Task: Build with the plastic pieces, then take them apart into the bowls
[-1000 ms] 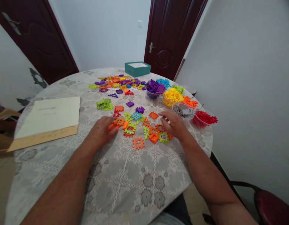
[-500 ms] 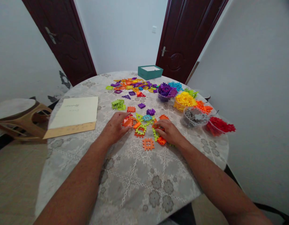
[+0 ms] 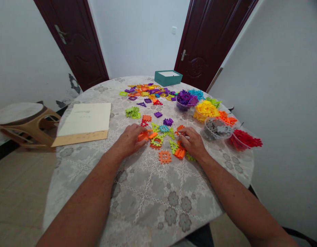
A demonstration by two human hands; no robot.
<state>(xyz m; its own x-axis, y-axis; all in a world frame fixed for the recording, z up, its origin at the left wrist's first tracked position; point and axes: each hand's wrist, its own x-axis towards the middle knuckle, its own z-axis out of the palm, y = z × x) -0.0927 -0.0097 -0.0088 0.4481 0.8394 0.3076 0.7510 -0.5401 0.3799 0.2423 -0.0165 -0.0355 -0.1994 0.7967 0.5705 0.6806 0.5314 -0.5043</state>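
My left hand [image 3: 132, 140] rests among toothed plastic building tiles, its thumb and fingers closing around an orange tile [image 3: 143, 136]. Beside its fingertips lies a small orange ribbed piece [image 3: 153, 136]. Curled over the right side of the pile, my right hand [image 3: 192, 141] has its fingertips on another orange tile [image 3: 179, 130]. Between the hands are lime-green tiles [image 3: 158, 140] and a light-blue one [image 3: 163, 128]. Nearer to me lies an orange square frame tile [image 3: 165, 157]. An orange ribbed piece [image 3: 179, 153] and a green triangle [image 3: 173, 146] sit below my right fingers.
Bowls of purple [image 3: 185, 99], yellow [image 3: 206, 109], grey [image 3: 217, 128] and red pieces [image 3: 244, 139] line the table's right side. A mixed pile [image 3: 148, 91] and a teal box [image 3: 168, 79] are farther back. Paper [image 3: 85, 118] lies left; a wooden stool [image 3: 27, 128] stands beyond.
My right hand has shifted right, off the green triangle and toward the orange tile. My left fingers have drawn in around the orange tile. The view has turned slightly left.
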